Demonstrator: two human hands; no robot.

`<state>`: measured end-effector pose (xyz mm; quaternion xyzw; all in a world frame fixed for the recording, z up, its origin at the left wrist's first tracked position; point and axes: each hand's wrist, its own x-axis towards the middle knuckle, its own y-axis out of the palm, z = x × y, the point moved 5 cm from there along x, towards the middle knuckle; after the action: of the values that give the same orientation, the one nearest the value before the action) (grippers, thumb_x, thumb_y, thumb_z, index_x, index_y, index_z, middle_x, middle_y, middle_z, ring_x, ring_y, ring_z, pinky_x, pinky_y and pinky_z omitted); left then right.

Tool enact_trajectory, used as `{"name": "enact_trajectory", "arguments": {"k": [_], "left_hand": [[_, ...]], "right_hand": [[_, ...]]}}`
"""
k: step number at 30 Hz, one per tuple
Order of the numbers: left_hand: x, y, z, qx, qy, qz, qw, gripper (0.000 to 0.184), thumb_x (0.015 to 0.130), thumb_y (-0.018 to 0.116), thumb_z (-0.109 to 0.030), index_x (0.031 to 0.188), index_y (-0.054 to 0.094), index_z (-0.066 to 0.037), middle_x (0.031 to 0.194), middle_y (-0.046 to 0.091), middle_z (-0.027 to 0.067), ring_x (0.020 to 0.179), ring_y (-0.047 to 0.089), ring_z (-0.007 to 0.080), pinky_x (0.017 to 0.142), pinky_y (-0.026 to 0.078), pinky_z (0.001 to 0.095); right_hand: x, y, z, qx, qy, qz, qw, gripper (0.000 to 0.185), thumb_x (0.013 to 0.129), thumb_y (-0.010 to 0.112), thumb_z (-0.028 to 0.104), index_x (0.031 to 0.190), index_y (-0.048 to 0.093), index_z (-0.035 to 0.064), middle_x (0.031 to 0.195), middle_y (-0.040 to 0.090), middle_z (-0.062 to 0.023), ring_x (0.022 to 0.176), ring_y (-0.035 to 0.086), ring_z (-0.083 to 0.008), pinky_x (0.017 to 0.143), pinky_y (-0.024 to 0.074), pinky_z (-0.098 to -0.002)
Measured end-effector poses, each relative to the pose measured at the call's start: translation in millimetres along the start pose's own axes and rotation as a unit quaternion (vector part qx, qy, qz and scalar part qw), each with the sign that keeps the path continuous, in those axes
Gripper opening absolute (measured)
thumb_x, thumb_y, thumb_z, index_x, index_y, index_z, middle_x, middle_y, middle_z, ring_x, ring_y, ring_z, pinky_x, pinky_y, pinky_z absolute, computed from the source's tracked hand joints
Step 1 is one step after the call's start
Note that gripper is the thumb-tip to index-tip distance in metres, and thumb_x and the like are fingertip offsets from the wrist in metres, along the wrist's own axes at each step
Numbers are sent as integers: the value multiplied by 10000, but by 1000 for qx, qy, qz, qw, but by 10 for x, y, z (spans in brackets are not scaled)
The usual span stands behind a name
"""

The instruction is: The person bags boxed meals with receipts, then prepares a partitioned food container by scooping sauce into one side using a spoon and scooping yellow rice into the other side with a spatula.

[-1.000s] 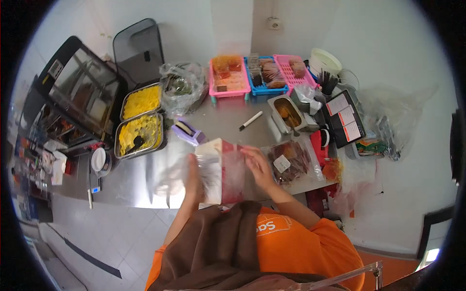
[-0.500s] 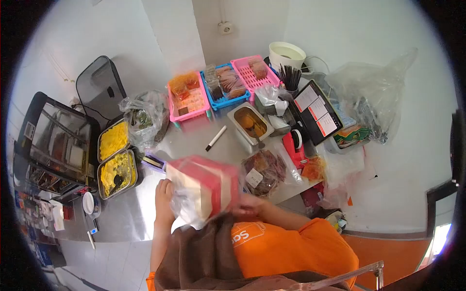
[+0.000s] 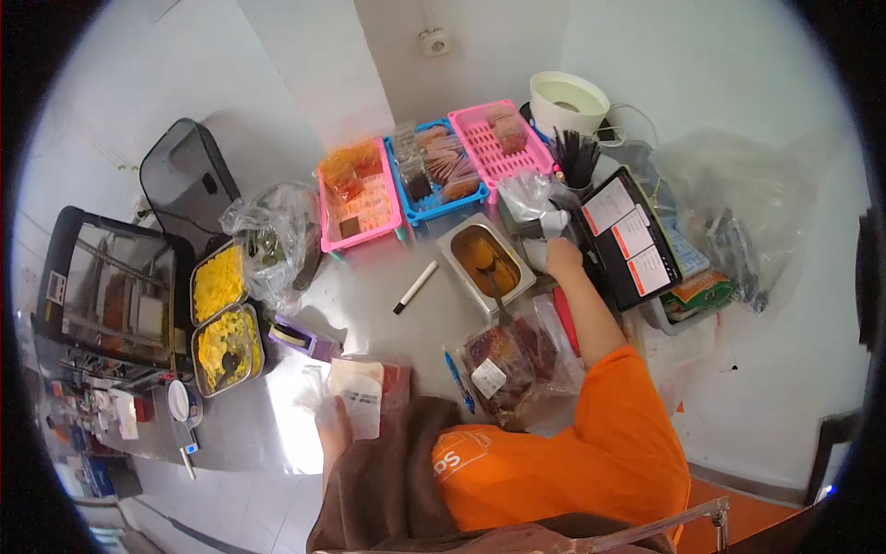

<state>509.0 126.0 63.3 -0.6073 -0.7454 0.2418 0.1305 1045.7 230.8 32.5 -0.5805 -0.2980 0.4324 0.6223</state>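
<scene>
Bagged package (image 3: 366, 392), red and cream, one: near side, left of centre, gripped at its left edge by the left hand (image 3: 334, 432). Right hand (image 3: 563, 258): far right, just left of the tablet (image 3: 635, 242), one; finger closure cannot be told. Pink baskets (image 3: 365, 237), two; blue basket (image 3: 449, 211), one. Yellow-food trays (image 3: 258, 342), two. Marker (image 3: 416, 287), one. Changed since earlier frame: right hand off the package; blue pen (image 3: 459, 381), one, now visible.
</scene>
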Motion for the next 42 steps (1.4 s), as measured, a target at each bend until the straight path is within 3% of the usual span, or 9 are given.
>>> {"name": "enact_trajectory", "arguments": {"k": [2,6,14,17,21,23,26,32,42], "left_hand": [[-93,-25,-71,-127,-169,33,977,227,863,555,-243,859,587,-18,703,543,21,577,483,104,508,392,265],[-172,-80,27,-186,-218,33,957,207,855,570,-247,847,581,-41,677,516,8,542,452,82,494,374,232],[-362,12,-143,-235,-224,158,933,150,818,601,-146,865,564,-9,749,592,70,625,570,151,583,477,264],[-426,26,-160,-287,-161,142,934,146,821,590,-137,854,566,3,746,593,73,625,566,141,575,466,269],[-359,6,-158,-62,103,131,984,139,808,587,-136,850,572,-4,757,592,94,650,574,202,609,459,307],[-410,-8,-339,134,292,51,946,164,795,598,-146,884,569,-12,770,586,96,693,566,224,656,451,323],[-361,51,-379,190,266,82,941,63,713,583,-79,757,576,-34,772,563,128,742,551,312,658,455,372],[-301,108,-223,111,325,109,933,56,704,576,-86,700,553,-36,726,542,126,748,528,305,655,434,389],[-294,98,-125,118,337,74,931,99,776,586,-122,755,558,-30,741,557,129,708,543,305,633,437,371]], "right_hand": [[14,-9,-4,-17,1,11,1000,174,767,503,77,842,652,28,890,627,-189,840,614,-352,723,506,-409],[106,-9,-155,55,-1,-20,998,172,675,618,92,799,643,-25,819,606,-249,804,607,-375,718,491,-434],[-167,-388,-165,260,-92,-142,951,126,643,687,110,718,655,13,704,625,-163,661,621,-281,608,477,-360],[-321,-524,-61,279,-100,-205,933,128,635,696,112,703,655,11,677,628,-143,619,618,-255,589,470,-331],[-185,-306,-163,348,-49,-225,909,117,627,696,106,707,663,27,664,635,-119,600,618,-216,587,468,-304],[-166,-252,-222,435,-15,-235,869,106,628,698,100,719,676,52,661,645,-77,600,612,-156,593,461,-274],[-120,-96,-322,494,50,-228,838,85,648,694,88,724,677,56,674,650,-52,624,609,-134,604,455,-258],[-122,-58,-323,583,-7,-215,783,210,660,699,51,866,659,37,734,646,-50,635,587,-101,600,453,-223],[-399,-313,-301,393,32,-319,862,219,668,719,207,796,678,34,707,653,-105,639,624,-165,626,465,-278]]}}
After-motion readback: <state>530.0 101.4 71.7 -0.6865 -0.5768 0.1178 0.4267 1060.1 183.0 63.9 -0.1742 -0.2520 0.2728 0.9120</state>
